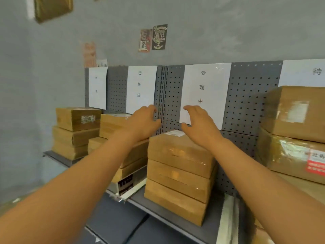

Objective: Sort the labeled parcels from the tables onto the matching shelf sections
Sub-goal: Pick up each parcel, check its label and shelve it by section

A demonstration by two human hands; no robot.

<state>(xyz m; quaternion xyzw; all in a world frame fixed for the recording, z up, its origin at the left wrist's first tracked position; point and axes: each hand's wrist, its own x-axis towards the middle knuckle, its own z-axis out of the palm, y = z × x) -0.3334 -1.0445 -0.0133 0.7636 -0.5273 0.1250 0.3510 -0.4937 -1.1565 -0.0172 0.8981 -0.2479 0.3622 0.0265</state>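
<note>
A stack of three flat brown parcels [179,175] stands on the grey shelf [214,224] under the white section label 处理中 [204,92]. The top parcel [181,150] carries a white label at its far edge. My left hand [142,123] hovers above and to the left of that top parcel, fingers loosely spread and holding nothing. My right hand [198,124] hovers above the parcel's far right corner, fingers also relaxed and empty. Neither hand touches the stack.
Left section, marked 已完成 [140,88], holds two more parcel stacks [75,132] [126,147]. Large taped boxes [295,134] fill the right section under a label 待 [306,73]. A grey pegboard [249,99] backs the shelf. Posters hang on the wall above.
</note>
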